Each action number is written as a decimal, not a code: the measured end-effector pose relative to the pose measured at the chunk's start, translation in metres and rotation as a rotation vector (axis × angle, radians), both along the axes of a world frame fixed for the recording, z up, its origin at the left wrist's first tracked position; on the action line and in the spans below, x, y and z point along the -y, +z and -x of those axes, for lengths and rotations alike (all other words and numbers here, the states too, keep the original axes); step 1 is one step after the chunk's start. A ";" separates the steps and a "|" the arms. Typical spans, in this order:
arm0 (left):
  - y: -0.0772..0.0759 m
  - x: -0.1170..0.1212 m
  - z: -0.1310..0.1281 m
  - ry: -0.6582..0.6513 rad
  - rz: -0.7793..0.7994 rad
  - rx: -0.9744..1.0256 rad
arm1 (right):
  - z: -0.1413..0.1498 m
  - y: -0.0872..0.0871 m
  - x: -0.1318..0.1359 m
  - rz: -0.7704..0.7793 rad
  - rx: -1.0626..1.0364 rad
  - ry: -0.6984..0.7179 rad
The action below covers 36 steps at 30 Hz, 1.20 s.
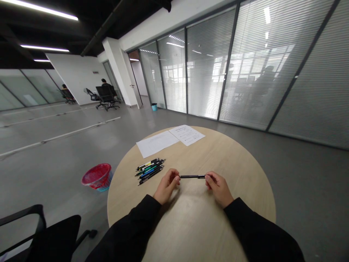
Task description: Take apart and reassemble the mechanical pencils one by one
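A slim black pen [192, 177] is stretched level between my two hands, just over the round wooden table [191, 225]. My left hand [167, 185] pinches its left end between thumb and fingers. At the other end, my right hand [217, 187] is closed on the tip in a similar pinch. To the left of my left hand lies a loose pile of several pens [149, 171], with black, green, blue and yellow parts, roughly side by side on the tabletop.
Two paper sheets, one mostly blank [157, 143] and one printed [187, 134], lie at the table's far edge. A red-lined wastebasket [97, 176] stands on the floor to the left, near a black chair [51, 236]. Farther back, a person [107, 85] sits among office chairs.
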<state>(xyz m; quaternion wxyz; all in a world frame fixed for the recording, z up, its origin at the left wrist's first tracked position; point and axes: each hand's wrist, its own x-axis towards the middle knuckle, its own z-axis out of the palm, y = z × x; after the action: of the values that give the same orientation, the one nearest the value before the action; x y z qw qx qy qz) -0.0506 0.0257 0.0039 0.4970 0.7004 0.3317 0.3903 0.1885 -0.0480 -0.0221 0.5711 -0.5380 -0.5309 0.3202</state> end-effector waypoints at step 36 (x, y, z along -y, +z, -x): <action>0.002 0.000 -0.016 -0.038 0.000 0.046 | -0.010 -0.007 -0.009 0.034 -0.272 -0.071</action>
<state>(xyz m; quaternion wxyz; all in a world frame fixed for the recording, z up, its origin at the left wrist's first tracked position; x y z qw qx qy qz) -0.0342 0.0260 0.0059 0.5117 0.6974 0.3070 0.3969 0.1984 -0.0388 -0.0288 0.6395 -0.5178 -0.4237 0.3787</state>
